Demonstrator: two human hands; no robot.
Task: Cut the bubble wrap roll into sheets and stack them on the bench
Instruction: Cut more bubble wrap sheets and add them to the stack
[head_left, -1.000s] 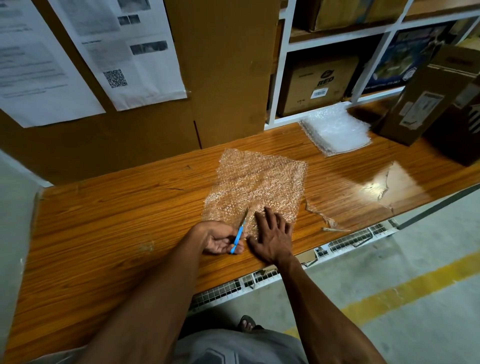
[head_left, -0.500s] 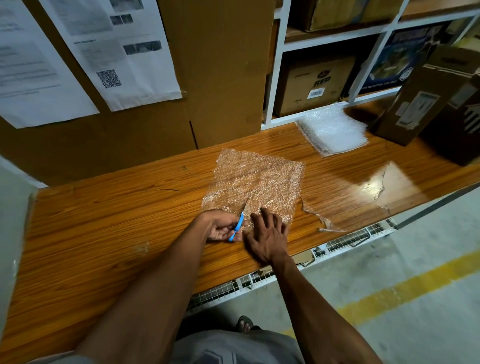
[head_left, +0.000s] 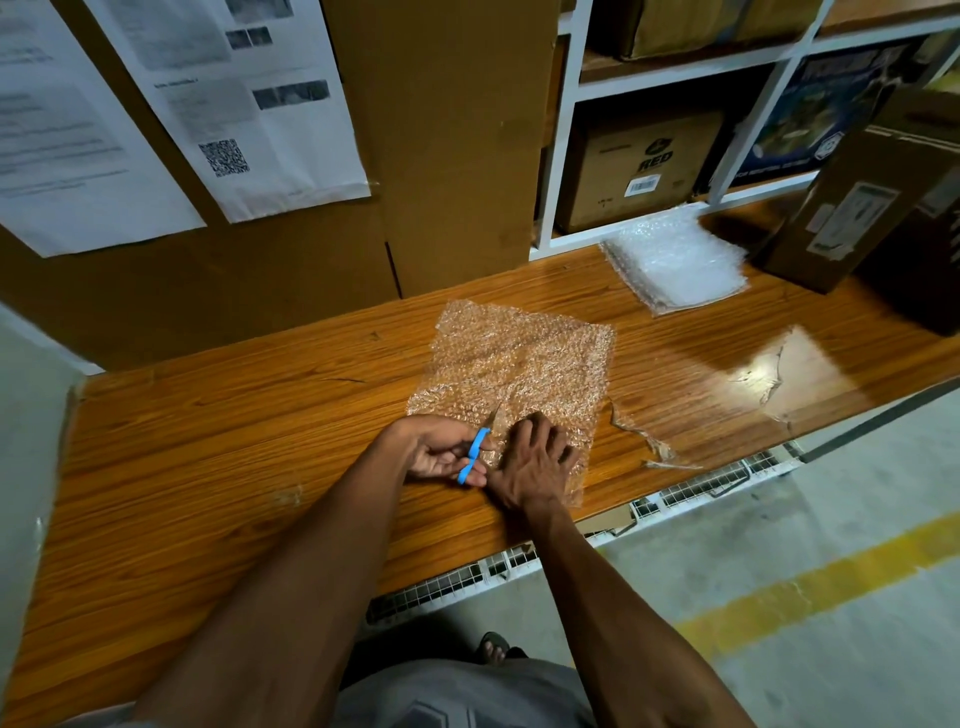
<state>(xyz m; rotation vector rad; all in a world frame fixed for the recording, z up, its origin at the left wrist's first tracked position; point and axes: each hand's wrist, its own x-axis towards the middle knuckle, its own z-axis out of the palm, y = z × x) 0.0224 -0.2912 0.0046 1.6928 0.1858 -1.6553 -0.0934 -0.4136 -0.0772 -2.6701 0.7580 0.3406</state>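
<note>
Head view: wrap (head_left: 519, 364) lies flat on bench (head_left: 208, 441), centre, running away from the near edge. Left hand (head_left: 441, 457) grips blue scissors (head_left: 474, 454), blades pointing into the near edge of the wrap. Right hand (head_left: 535, 462) presses flat on the wrap just right of the blades, fingers spread. Cut line likely runs straight ahead. Stack (head_left: 675, 260) sits well apart, far right.

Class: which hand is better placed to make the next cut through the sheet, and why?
Left. The left hand grips the scissors, blades at the sheet; the right hand lies flat, pinning it.
</note>
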